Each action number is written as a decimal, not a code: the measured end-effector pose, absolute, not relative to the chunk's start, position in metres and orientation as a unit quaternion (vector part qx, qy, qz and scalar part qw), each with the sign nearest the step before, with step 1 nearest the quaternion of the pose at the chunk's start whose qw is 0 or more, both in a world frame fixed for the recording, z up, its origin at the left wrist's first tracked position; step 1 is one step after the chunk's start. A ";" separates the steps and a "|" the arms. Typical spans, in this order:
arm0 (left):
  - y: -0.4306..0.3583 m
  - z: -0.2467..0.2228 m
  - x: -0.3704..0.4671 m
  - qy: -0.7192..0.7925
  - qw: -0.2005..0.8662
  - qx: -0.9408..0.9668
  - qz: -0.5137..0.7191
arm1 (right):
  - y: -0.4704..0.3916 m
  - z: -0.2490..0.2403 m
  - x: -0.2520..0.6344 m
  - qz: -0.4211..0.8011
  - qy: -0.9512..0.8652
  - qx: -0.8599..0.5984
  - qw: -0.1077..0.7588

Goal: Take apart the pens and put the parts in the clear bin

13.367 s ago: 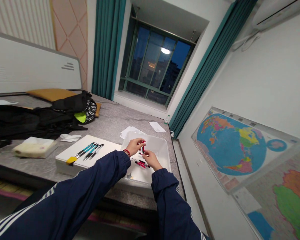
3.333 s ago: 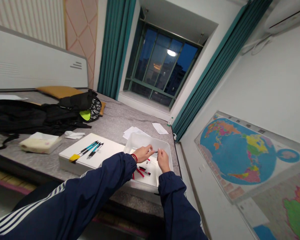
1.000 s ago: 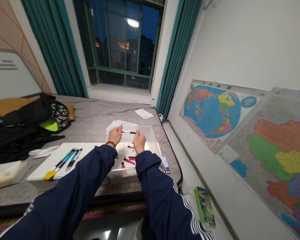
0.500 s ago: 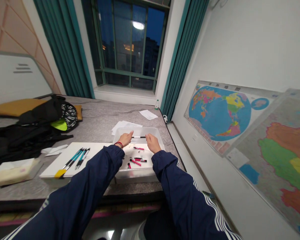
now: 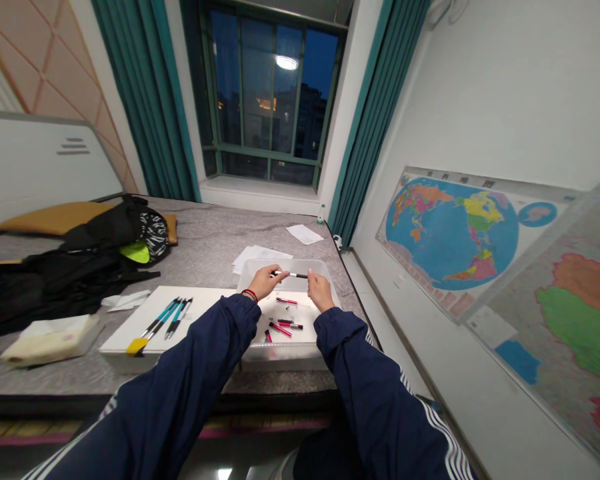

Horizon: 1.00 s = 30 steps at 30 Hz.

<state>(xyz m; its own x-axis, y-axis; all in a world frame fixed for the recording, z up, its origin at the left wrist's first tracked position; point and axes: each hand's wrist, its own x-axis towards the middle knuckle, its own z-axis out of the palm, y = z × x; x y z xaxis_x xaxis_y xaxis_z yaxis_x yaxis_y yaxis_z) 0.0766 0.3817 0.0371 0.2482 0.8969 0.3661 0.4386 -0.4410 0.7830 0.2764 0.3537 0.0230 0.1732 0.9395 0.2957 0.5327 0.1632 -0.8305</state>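
Note:
My left hand [image 5: 264,283] pinches one end of a black-and-white pen [image 5: 296,275], held roughly level above a translucent plastic bin [image 5: 289,359]. At the pen's other end, the fingers of my right hand [image 5: 321,292] are closed on its tip. Inside the bin, on its white bottom, lie several red and black pens or pen parts, among them a red pen [image 5: 286,301] and another red pen [image 5: 281,330]. Tiny loose bits are scattered between them, too small to name.
Left of the bin, a white box [image 5: 117,343] carries several teal and black pens [image 5: 166,319] and a yellow-ended item [image 5: 137,346]. Tissues [image 5: 50,340] and a black bag [image 5: 70,267] lie farther left. Paper sheets [image 5: 255,255] and a small bottle [image 5: 321,215] are behind the bin.
The left hand has turned, its fingers now reaching along the pen, and the pen tilts slightly. The whole view has shifted a little, so the scene sits farther right.

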 end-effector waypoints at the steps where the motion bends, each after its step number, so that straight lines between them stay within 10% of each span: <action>1: 0.381 0.038 0.077 0.457 0.275 0.744 0.402 | 0.355 0.022 0.277 0.226 -0.595 -0.607 0.476; 19: 0.390 0.028 0.074 0.574 0.218 0.707 0.350 | 0.353 0.027 0.271 0.383 -0.549 -0.513 0.537; 30: 0.388 0.031 0.072 0.594 0.204 0.685 0.369 | 0.361 0.017 0.280 0.274 -0.561 -0.546 0.559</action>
